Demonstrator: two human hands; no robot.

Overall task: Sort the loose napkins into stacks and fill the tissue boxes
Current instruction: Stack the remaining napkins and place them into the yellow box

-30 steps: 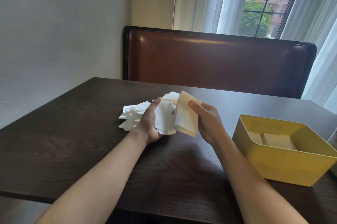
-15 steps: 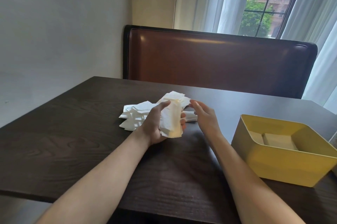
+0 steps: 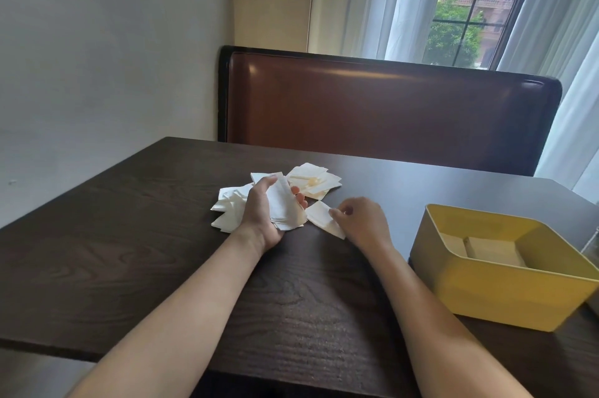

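My left hand (image 3: 264,213) grips a stack of white napkins (image 3: 285,204), held on edge just above the table. My right hand (image 3: 364,222) pinches one single napkin (image 3: 319,217) that lies low beside the stack. More loose napkins lie on the dark table: a white heap (image 3: 228,206) behind my left hand and a cream-tinted heap (image 3: 312,182) farther back. A yellow tissue box (image 3: 496,290) stands open at the right, with a low stack of napkins (image 3: 489,250) on its floor.
The dark wooden table (image 3: 162,251) ends at its near edge below my forearms. A brown leather bench back (image 3: 389,106) stands behind the table. A wall is at the left, and a curtained window at the back right.
My left hand took over the whole stack. My right hand let go of it, reached to the table and pinched a single napkin.
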